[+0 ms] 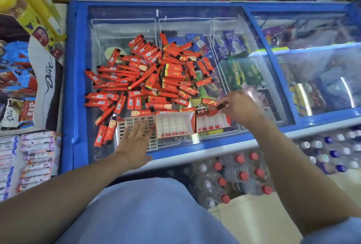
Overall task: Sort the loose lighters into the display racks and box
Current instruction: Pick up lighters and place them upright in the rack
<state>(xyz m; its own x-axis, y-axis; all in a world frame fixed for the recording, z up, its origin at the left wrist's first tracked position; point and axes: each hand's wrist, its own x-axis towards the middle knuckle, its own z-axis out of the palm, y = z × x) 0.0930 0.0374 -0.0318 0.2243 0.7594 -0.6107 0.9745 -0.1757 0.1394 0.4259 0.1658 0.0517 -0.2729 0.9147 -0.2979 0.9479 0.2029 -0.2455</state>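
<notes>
- The loose lighters [148,72] are slim red-orange sticks with black caps; many carry a white barcode label, some a yellow band or a small cartoon face; they lie in a heap on the glass lid of a blue-framed chest freezer [77,72], spreading from the lid's middle toward its near-left corner; far too many and too overlapped to count exactly, several dozen at least.
- Three holders stand in a row along the lid's near edge, just in front of the heap; at the left a white plastic grid rack [151,144]; in the middle a red-and-white display box [174,126] with white slots; at the right a second red-and-white box [212,123], a few black-capped lighters showing at its far-left corner.
- The right hand [241,107] hangs over the right box, fingers curled, pinching one lighter [216,109] by thumb and fingertips; the lighter points left, its black end near the fingers.
- The left hand [136,138] lies flat on the grid rack, fingers straight and spread, gripping nothing.
- Two lighters [103,134] lie side by side just left of the grid rack.
- Under the glass show frozen-treat packets; on the floor in front stand packs of bottles [230,177] with red caps; farther right, bottles with blue and white caps.
</notes>
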